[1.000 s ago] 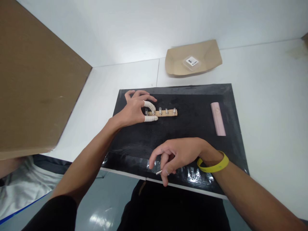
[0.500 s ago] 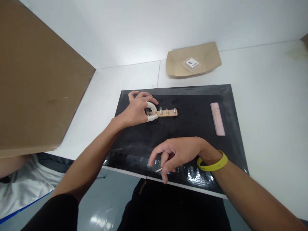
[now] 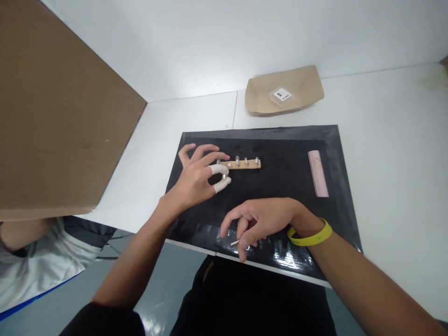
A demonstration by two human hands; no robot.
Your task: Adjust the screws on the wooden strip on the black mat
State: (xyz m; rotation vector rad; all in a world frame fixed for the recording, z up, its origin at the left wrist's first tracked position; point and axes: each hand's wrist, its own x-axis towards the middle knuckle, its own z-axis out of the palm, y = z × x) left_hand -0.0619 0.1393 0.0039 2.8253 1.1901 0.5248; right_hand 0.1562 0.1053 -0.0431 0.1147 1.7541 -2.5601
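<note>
A small metal pin (image 3: 224, 176) sits pinched in the left hand (image 3: 196, 179), between thumb and forefinger, both in white finger cots for a cleaner hold. It hangs just before the left end of the wooden strip (image 3: 241, 164), near the mat's (image 3: 280, 186) far edge. Three pins stand in the strip now; a second ago there were five, and the hand rested on the strip. The right hand (image 3: 259, 221), at the mat's near edge, loosely grips a thin metal rod (image 3: 234, 242), unmoved.
</note>
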